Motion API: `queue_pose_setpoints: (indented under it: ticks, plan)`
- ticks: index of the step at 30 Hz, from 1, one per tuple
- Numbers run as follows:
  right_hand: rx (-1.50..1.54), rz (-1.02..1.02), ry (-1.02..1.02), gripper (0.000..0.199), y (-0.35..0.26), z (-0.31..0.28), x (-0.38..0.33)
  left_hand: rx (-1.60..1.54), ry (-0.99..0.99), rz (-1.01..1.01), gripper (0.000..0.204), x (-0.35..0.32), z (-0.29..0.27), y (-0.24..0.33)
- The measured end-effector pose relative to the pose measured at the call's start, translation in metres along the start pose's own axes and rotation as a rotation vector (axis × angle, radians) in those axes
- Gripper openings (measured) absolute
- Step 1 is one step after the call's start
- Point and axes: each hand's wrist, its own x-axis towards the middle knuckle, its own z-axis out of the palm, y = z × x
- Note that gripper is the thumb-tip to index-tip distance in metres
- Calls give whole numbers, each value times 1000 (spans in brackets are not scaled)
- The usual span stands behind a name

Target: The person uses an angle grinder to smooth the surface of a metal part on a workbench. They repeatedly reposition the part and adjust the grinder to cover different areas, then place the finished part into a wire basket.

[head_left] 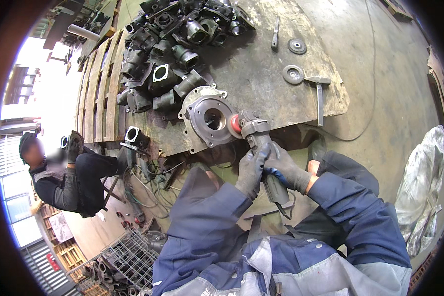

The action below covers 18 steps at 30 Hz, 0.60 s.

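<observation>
Holding: I've got both hands on a dark grey, long-bodied angle grinder [256, 132], with a red round disc [236, 123] at its head and a black power lead [283, 211] at its tail.
Left hand: grey work glove with blue patches [251, 170], fingers wrapped round the grinder's body just behind the head.
Right hand: same kind of glove [287, 168], grasping the body from the other side, right next to the left one. Undersides of the fingers are hidden from me, so can't say how they sit.
Workpiece: a round, flanged, silver-grey metal housing [198, 116] with bolt holes and a big central bore, at the near edge of the bench, by the red disc. Can't tell from my feed whether disc and rim touch.
Bench: worn, stained wooden top [261, 74]. Over on the right, a steel hammer [319, 101] lies just beside a pale grey wheel [293, 74]; a smaller dark wheel [297, 46] and a slim-handled tool [275, 34] are further off.
Pile: big heap of dark cast-metal fittings [163, 74], just past the housing.
Off left: a seated co-worker in dark clothes [56, 190].
Off right: crumpled translucent plastic sheeting [419, 182].
</observation>
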Motion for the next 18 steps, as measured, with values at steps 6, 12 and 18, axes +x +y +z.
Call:
queue_pose_setpoints:
  ticks: [6,12,18]
  plan:
    - [-38,-47,1,63,0,9,27,-48,62,41,39,5,-1,22]
    - [44,-14,65,67,5,21,47,-12,31,63,42,10,-11,50]
    - [22,-33,81,62,23,22,33,11,44,-15,41,3,-12,38]
